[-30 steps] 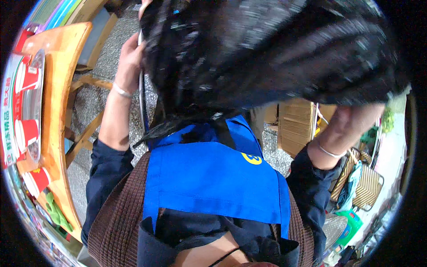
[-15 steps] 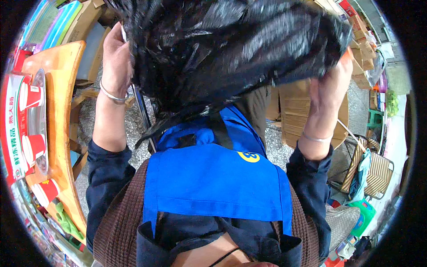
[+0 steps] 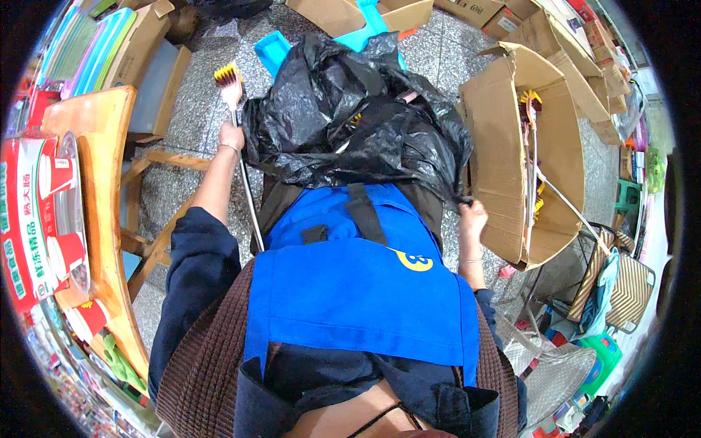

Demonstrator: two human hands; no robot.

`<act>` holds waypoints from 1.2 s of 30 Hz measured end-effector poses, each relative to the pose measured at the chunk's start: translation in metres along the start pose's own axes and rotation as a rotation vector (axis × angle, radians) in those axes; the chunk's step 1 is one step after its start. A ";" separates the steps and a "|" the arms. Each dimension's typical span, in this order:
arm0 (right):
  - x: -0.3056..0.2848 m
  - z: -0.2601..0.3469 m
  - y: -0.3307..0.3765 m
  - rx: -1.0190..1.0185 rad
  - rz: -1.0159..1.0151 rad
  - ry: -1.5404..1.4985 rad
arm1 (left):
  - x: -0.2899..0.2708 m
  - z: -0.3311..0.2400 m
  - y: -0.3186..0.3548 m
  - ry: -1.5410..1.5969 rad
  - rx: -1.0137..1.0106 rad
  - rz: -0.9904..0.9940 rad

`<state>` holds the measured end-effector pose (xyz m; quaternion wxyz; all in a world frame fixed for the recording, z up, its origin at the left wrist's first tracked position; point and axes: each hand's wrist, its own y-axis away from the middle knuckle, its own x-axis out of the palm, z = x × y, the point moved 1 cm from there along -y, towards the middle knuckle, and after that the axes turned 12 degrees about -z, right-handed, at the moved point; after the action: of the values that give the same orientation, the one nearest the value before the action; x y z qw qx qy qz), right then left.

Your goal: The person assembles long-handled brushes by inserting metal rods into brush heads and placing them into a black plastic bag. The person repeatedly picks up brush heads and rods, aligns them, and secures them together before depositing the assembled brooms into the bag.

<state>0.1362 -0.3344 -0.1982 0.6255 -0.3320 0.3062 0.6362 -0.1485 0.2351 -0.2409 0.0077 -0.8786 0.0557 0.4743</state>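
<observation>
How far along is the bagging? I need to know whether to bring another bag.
Done: nothing clearly. In hand: the left hand and right hand hold the black plastic bag by its edges; a brush stands beside the left hand. Left: more brushes lie in the open cardboard box.

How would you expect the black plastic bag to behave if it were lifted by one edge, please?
The black bag would probably be floppy: it lies crumpled in deep folds and sags around whatever is under it. It is likely light for its bulk, since the right hand pinches only a thin edge. Its glossy film may be slippery, so a pinch could slide.
</observation>
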 end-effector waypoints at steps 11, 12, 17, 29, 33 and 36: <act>0.030 -0.012 0.019 0.031 0.118 -0.266 | 0.003 0.052 -0.005 0.215 -0.298 0.260; 0.029 -0.010 0.017 0.049 0.121 -0.267 | -0.011 0.037 0.000 0.244 -0.308 0.225; 0.023 0.004 0.015 0.297 0.175 -0.415 | -0.091 -0.052 0.037 -0.075 0.286 -0.119; -0.008 0.064 -0.017 -0.160 0.102 0.077 | -0.156 -0.260 0.141 0.698 0.382 0.677; -0.029 0.088 -0.023 -0.212 -0.009 0.368 | -0.141 -0.284 0.149 0.880 0.354 0.829; -0.044 0.122 -0.020 -0.217 -0.122 0.288 | -0.135 -0.295 0.143 0.908 0.346 0.762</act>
<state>0.1512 -0.2620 -0.0902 0.5734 -0.5031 0.3016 0.5720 0.0088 0.0852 0.0395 -0.0444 -0.8970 0.4397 0.0063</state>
